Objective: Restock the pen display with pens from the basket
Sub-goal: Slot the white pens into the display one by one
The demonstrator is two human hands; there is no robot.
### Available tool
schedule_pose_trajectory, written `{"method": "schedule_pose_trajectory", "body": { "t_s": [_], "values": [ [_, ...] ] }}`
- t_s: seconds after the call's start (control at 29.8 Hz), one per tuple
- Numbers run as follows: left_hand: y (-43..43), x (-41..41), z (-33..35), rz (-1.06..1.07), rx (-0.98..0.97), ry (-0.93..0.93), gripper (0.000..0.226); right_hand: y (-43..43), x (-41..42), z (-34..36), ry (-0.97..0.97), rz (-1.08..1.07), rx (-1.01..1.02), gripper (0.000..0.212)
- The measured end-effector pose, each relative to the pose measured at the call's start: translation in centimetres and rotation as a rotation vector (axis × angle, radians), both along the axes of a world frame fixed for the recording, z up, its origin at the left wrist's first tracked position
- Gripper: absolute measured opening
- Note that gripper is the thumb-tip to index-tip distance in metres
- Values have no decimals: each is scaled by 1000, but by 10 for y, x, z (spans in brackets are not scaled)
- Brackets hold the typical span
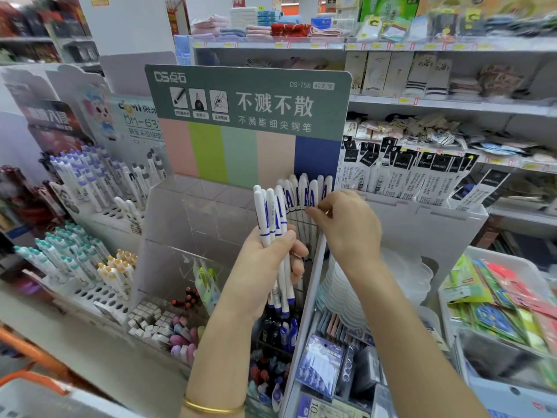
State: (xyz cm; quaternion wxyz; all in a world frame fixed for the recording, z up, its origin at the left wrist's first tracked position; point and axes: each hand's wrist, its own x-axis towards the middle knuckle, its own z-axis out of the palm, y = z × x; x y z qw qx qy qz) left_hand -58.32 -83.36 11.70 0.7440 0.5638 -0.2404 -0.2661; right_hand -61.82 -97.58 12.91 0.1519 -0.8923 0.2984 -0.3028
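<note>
Left hand (pixel 271 260) fist-grips the spare white-and-blue pens (pixel 272 215) in front of the pen display (pixel 208 218), right hand (pixel 346 224) pinches one pen (pixel 312 200) in its blue-column row: seat it fully upright, clips aligned, then feed the next.

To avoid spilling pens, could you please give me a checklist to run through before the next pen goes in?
1. Left hand grips the pen bundle securely: ok.
2. Right hand free for another pen: cannot tell; its fingertips are at the standing pens.
3. Standing pens upright in the display: ok.
4. Bundle matches them, white with blue: ok.
5. Room left among them: cannot tell, the hands hide it.
</note>
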Motion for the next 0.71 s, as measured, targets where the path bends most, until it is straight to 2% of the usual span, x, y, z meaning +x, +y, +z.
{"method": "schedule_pose_trajectory", "body": {
  "t_s": [0.1, 0.2, 0.3, 0.44, 0.5, 0.6, 0.64, 0.71],
  "values": [
    [1, 0, 0, -16, 4, 1, 10, 1, -3, 5, 15, -41, 8, 30],
    [1, 0, 0, -37, -5, 1, 12, 5, -10, 9, -163, 18, 92, 24],
    [0, 0, 0, -70, -7, 8, 14, 14, -18, 15, -285, 268, 328, 32],
    [-2, -3, 2, -132, -37, 21, 13, 24, -24, 22, -209, 522, 677, 25],
    [-1, -2, 3, -135, -30, 41, 12, 20, -23, 23, -316, 485, 730, 23],
    [2, 2, 0, -66, -5, 75, 16, 8, -18, 29, -741, 298, 749, 24],
    [3, 4, -1, -35, -4, 74, 15, 3, -16, 30, -829, 234, 678, 24],
    [4, 6, -3, -2, -11, 75, 11, -3, -13, 28, -858, 151, 464, 21]
  ]
}}
